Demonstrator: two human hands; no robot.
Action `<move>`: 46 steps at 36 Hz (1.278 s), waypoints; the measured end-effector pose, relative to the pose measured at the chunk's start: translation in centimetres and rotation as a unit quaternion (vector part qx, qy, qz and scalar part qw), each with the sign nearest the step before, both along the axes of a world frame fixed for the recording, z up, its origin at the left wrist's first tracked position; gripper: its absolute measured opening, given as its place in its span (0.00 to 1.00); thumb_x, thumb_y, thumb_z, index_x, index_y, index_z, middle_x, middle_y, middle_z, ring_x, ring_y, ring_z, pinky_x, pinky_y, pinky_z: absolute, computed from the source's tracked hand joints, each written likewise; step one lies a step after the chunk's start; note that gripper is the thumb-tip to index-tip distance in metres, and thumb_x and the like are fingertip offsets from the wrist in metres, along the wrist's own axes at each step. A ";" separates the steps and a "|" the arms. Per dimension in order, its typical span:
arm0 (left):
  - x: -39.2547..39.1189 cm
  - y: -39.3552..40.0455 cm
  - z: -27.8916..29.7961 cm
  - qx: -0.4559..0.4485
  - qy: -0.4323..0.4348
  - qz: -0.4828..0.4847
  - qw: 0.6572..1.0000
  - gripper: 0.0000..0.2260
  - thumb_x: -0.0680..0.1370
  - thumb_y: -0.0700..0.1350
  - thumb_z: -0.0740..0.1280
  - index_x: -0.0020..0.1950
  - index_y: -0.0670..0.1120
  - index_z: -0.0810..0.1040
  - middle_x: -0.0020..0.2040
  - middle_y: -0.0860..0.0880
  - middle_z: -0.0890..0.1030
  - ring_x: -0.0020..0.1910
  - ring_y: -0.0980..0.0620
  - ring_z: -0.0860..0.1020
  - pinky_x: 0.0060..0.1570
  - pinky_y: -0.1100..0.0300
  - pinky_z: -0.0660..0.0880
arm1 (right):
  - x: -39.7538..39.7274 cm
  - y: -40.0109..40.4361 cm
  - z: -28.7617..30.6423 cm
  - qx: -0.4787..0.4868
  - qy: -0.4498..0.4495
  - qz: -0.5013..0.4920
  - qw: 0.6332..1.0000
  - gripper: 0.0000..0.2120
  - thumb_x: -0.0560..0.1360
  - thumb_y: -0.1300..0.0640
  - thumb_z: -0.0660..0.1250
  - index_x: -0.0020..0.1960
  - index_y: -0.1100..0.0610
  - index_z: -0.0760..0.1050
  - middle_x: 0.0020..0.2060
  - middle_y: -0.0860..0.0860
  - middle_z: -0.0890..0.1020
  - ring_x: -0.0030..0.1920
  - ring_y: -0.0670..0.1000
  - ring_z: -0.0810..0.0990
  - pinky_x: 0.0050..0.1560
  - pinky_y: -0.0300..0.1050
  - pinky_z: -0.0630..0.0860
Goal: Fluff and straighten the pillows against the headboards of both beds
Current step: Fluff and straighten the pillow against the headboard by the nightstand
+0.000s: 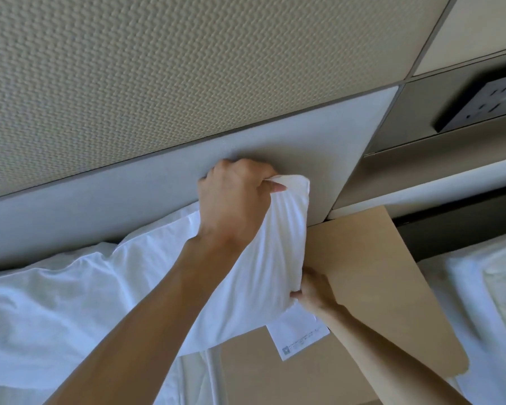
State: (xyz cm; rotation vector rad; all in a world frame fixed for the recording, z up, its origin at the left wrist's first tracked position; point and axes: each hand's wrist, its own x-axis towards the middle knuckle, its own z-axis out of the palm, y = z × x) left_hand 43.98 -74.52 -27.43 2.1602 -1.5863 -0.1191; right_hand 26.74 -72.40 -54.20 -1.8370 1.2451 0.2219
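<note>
left hand [231, 197] fisted tight around the pillow [246, 273] top corner, right hand [314, 290] pinching its lower corner

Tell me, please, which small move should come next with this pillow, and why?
Probably settle the pillow back against the headboard: the left hand grips its top corner, the right hand its lower corner, and its right end is lifted.

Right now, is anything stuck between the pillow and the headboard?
Nothing visible is. The pillow leans right up on the headboard, with the left hand gripping its top corner and the right hand its lower corner.
</note>
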 end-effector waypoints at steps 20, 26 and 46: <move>2.5 6.7 1.4 -0.107 0.297 0.053 0.947 0.06 0.77 0.43 0.68 0.42 0.45 0.83 0.38 0.55 0.85 0.40 0.60 0.82 0.45 0.67 0.78 | -2.3 0.8 6.5 0.053 0.094 0.031 0.994 0.10 0.75 0.44 0.64 0.46 0.51 0.75 0.46 0.44 0.81 0.46 0.46 0.81 0.45 0.44 0.77; 9.7 20.0 -3.2 0.125 0.368 0.130 0.912 0.12 0.76 0.37 0.65 0.38 0.50 0.83 0.38 0.53 0.85 0.40 0.57 0.83 0.41 0.64 0.76 | 4.5 3.9 13.9 0.136 -0.016 0.147 0.980 0.15 0.77 0.43 0.65 0.48 0.55 0.80 0.45 0.51 0.85 0.47 0.46 0.83 0.51 0.46 0.78; 21.9 24.7 -15.0 0.635 0.407 -0.052 0.655 0.21 0.81 0.52 0.63 0.75 0.61 0.66 0.74 0.51 0.71 0.72 0.48 0.70 0.74 0.47 0.65 | 24.2 7.4 13.1 0.316 0.315 0.376 0.812 0.25 0.78 0.40 0.64 0.73 0.38 0.63 0.72 0.46 0.72 0.61 0.55 0.78 0.42 0.63 0.82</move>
